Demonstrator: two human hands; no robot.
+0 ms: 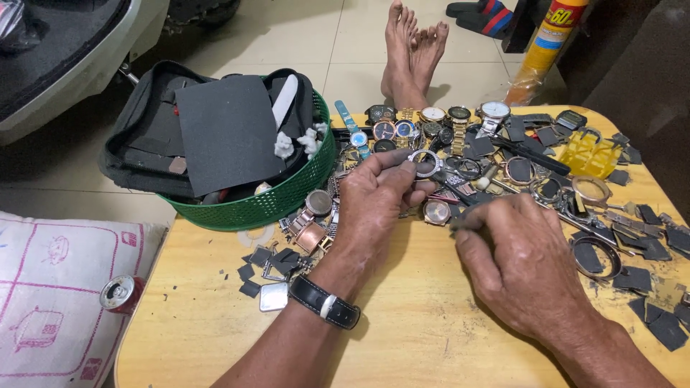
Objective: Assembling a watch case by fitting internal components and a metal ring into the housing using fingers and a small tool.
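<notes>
My left hand (374, 205) pinches a small silver watch ring (425, 163) between thumb and forefinger above a heap of watches (431, 126) on the wooden table (402, 338). A black wristwatch (325, 302) is strapped to that wrist. My right hand (521, 262) rests knuckles up to the right, fingers curled around a small dark piece (460, 219) that is mostly hidden. A rose-coloured watch face (436, 212) lies between the two hands.
A green basket (287, 194) at the table's left holds a black pouch and a dark sanding sheet (226, 133). Dark scraps (658, 248), metal rings and a yellow plastic piece (588, 152) litter the right side. Bare feet (411, 50), a spray can (550, 39), a pillow (50, 287).
</notes>
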